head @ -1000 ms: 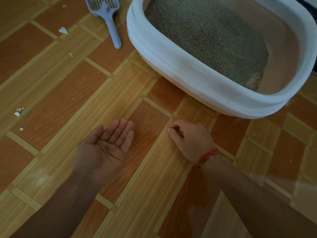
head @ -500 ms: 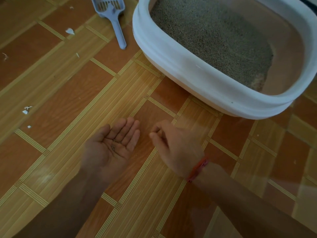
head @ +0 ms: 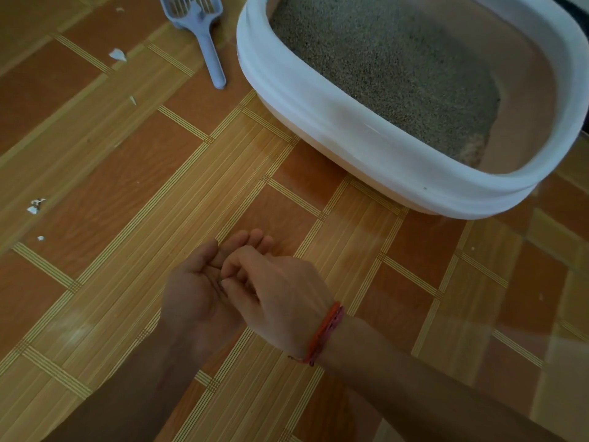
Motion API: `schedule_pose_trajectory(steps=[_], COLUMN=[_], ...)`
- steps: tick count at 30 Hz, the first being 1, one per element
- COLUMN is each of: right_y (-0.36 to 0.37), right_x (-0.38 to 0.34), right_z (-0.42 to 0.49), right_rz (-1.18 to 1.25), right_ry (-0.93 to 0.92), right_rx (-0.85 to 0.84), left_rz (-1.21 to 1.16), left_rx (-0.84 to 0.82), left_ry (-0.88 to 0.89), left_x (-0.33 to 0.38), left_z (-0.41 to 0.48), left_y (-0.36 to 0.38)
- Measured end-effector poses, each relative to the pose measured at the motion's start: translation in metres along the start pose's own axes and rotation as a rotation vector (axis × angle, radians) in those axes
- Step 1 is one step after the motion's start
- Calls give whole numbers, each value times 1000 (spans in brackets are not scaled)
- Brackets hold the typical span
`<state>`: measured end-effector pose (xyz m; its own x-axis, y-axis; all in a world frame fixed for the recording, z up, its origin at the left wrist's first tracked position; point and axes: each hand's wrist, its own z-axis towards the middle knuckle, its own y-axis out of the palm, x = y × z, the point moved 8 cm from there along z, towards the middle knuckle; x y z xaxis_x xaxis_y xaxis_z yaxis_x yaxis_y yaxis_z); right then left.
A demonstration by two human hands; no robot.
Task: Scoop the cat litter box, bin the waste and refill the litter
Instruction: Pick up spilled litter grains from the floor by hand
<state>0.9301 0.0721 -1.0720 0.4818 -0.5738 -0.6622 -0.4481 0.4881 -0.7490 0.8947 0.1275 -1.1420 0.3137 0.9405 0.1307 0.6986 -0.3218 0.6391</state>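
Observation:
A white-rimmed litter box [head: 344,122] stands on the floor at the upper right, holding grey litter [head: 382,65] heaped toward its left end; the pinkish bottom is bare at the right. A pale blue slotted scoop [head: 207,43] lies on the floor to its left, handle toward me. My left hand [head: 191,301] is held palm up and cupped, low over the floor. My right hand [head: 283,298], with a red thread on the wrist, lies across it, fingertips pinched together on the left palm. Anything between those fingertips is too small to tell.
The floor is wood-pattern vinyl [head: 127,173] in brown and tan squares. Small white scraps lie on it at the left [head: 35,206] and near the scoop [head: 117,54].
My right hand has left the floor near the box and moved left onto my left palm. A few dark grains seen on the palm earlier are now covered.

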Motion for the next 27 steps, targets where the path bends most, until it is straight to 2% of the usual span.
schedule_pose_trajectory(steps=[6, 10, 16, 27], right_y=[-19, -40, -55, -51], right_x=[13, 63, 120, 121], right_z=[-1, -12, -34, -29], right_rz=[42, 66, -15, -75], right_ry=[47, 237, 492, 473], right_rx=[72, 158, 185, 171], left_rz=[-40, -41, -36, -41], left_rx=[-7, 29, 47, 45], left_ry=[7, 72, 99, 87], left_x=[1, 10, 15, 13], left_z=[2, 3, 2, 3], left_y=[2, 1, 3, 3])
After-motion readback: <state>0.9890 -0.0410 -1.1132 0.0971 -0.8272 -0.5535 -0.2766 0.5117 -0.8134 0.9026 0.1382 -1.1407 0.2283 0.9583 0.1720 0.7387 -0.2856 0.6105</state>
